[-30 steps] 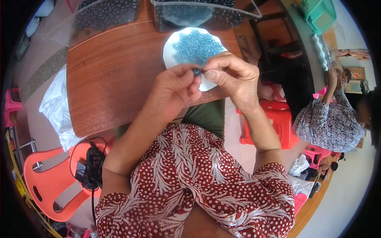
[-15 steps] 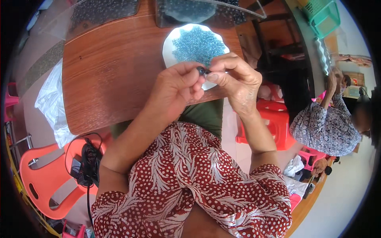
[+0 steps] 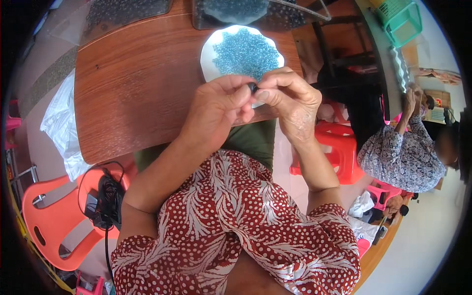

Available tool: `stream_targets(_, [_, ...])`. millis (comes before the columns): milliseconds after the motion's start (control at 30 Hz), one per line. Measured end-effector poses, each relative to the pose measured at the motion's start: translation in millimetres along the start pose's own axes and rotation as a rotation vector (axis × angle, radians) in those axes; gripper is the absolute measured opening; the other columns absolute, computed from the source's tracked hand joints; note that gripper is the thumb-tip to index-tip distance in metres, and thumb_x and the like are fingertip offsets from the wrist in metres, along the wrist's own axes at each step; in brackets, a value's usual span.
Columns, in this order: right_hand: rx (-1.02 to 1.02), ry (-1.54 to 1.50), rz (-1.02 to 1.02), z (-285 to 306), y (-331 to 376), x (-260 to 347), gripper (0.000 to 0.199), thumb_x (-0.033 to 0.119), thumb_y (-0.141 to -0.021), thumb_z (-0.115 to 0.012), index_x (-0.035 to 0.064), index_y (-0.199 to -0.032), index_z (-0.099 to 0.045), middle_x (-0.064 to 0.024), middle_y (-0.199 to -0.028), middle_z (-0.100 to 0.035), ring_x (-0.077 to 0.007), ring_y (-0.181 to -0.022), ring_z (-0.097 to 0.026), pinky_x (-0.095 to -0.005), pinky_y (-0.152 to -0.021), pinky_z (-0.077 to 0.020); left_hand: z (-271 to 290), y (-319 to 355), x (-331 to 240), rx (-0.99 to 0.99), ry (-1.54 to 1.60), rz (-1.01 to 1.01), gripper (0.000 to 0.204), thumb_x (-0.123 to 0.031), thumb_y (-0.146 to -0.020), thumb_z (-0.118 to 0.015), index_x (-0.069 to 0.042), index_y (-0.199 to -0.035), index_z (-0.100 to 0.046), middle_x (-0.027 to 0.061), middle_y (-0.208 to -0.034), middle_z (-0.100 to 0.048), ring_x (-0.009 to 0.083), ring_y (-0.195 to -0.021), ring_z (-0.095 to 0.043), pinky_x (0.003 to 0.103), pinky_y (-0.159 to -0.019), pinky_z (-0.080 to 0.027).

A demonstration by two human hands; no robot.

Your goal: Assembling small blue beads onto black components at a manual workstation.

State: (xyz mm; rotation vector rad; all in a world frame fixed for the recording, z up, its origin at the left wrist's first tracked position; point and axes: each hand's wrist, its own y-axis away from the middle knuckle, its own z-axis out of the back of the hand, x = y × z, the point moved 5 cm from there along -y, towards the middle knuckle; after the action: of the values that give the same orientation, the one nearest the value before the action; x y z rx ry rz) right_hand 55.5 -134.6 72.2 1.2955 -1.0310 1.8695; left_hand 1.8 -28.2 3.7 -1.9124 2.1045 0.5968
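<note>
Between the thumb and finger of my left hand (image 3: 219,105) is a small round black piece (image 3: 252,88). My right hand (image 3: 292,96) is pinched against the right side of this piece; its fingertips hide whatever they grip there. Both hands meet just over the near edge of a white scalloped plate (image 3: 208,62). A heap of tiny shiny blue pieces (image 3: 246,51), like beads, lies on that plate.
The plate stands on a brown wooden table (image 3: 132,88). Shallow trays (image 3: 125,17) with small dark pieces line its far side. An orange chair (image 3: 44,221) with black cables (image 3: 109,196) is at left, a red stool (image 3: 339,152) at right. Another person (image 3: 400,155) sits farther right.
The black piece has turned between my fingers: an opening showed on it before, and now a plain rounded side does. Both hands stay together in nearly the same place.
</note>
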Motion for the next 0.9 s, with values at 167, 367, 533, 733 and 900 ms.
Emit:
stream_targets(167, [0.014, -0.003, -0.110, 1.5, 1.2, 4.7, 0.013, -0.009, -0.071, -0.065, -0.0043, -0.082, -0.062, -0.0080, -0.081, -0.061, -0.0116, -0.070, -0.058, -0.0210, -0.065, -0.0475, 0.8, -2.6, 1.3, -0.023, 0.007, 0.018, 0.021, -0.007, -0.084, -0.056, 0.007, -0.100, -0.055, 0.0094, -0.079, -0.058, 0.0139, -0.062, -0.052, 0.026, -0.056, -0.043])
stream_targets(367, [0.011, -0.167, -0.304, 7.9, 0.5, -3.1, 0.014, -0.007, -0.071, -0.065, -0.0033, -0.085, -0.062, -0.0068, -0.078, -0.063, -0.0111, -0.070, -0.059, -0.0214, -0.066, -0.0480, -0.2, -5.0, 6.1, -0.030, 0.008, 0.071, 0.021, -0.006, -0.084, -0.056, 0.007, -0.100, -0.055, 0.0107, -0.081, -0.058, 0.0143, -0.064, -0.052, 0.027, -0.057, -0.043])
stream_targets(533, [0.076, -0.299, -0.391, 12.5, -5.5, -10.9, 0.015, -0.008, -0.071, -0.064, -0.0038, -0.085, -0.062, -0.0075, -0.079, -0.064, -0.0120, -0.070, -0.061, -0.0220, -0.066, -0.0487, -2.6, -5.3, 7.1, -0.050, -0.021, 0.100, 0.022, -0.007, -0.085, -0.055, 0.007, -0.101, -0.055, 0.0115, -0.081, -0.057, 0.0153, -0.063, -0.052, 0.027, -0.057, -0.043])
stream_targets(733, [0.221, -0.364, -0.604, 9.7, -10.0, -20.2, 0.026, 0.000, -0.070, -0.068, -0.0020, -0.095, -0.063, -0.0073, -0.081, -0.064, -0.0112, -0.066, -0.058, -0.0210, -0.067, -0.0462, 0.0, -7.5, 3.7, -0.031, -0.136, 0.095, 0.022, -0.008, -0.085, -0.054, 0.009, -0.099, -0.054, 0.0111, -0.079, -0.057, 0.0154, -0.058, -0.051, 0.026, -0.055, -0.042])
stream_targets(900, [0.349, -0.404, -0.669, 10.4, -11.9, -28.1, 0.025, 0.003, -0.072, -0.067, -0.0014, -0.096, -0.064, -0.0084, -0.076, -0.064, -0.0110, -0.062, -0.058, -0.0197, -0.054, -0.0426, -0.5, -6.7, -0.1, -0.073, -0.205, 0.155, 0.013, -0.006, -0.083, -0.056, 0.004, -0.092, -0.056, 0.0097, -0.075, -0.058, 0.0144, -0.057, -0.052, 0.027, -0.051, -0.042])
